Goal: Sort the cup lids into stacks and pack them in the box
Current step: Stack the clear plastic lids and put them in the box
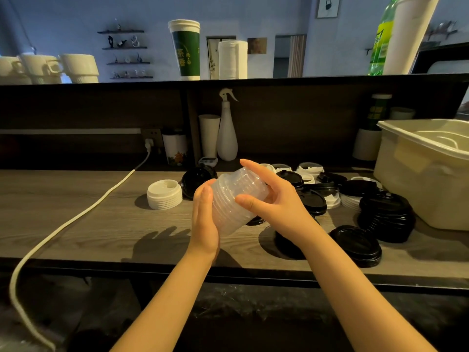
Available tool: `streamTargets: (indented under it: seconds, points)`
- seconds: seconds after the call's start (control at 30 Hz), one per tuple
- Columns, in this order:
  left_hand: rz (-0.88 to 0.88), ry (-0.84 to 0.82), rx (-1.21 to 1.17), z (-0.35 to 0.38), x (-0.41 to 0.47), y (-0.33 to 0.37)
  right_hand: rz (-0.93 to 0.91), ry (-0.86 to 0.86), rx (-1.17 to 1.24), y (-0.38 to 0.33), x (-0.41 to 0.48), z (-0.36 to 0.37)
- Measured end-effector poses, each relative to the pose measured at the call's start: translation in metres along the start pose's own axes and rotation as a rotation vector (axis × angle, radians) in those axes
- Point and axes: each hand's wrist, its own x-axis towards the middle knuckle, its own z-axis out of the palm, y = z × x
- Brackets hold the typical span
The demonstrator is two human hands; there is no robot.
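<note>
Dim overhead light throws hard shadows on the counter (76, 207), glints on the clear lid stack (234, 196); edges bow.

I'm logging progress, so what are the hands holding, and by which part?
A stack of clear lids, tilted: the left hand presses flat on its lower end, and the right hand grips around its upper end.

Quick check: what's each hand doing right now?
Left hand: open, flat palm pressing the end of the stack of clear lids.
Right hand: holding the same stack, thumb and fingers around it.
</note>
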Motion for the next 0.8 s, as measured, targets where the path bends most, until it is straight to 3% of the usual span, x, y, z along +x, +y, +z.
streamTargets:
  seconds: [0.17, 0.33, 0.63, 0.8]
  points:
    - [0.042, -0.11, 0.26, -0.01, 0.012, 0.0, -0.011, 0.082, -0.061, 0.0, -0.001, -0.006]
    - [-0.133, -0.037, 0.29, -0.023, 0.018, -0.007, -0.008, 0.082, -0.224, 0.003, 0.003, -0.003]
    - [-0.421, -0.218, 0.115, -0.028, 0.021, 0.001, -0.009, -0.063, -0.286, 0.005, 0.009, -0.001]
    - [-0.442, -0.143, -0.034, -0.015, 0.018, -0.002, 0.01, -0.042, -0.24, 0.004, 0.01, -0.005]
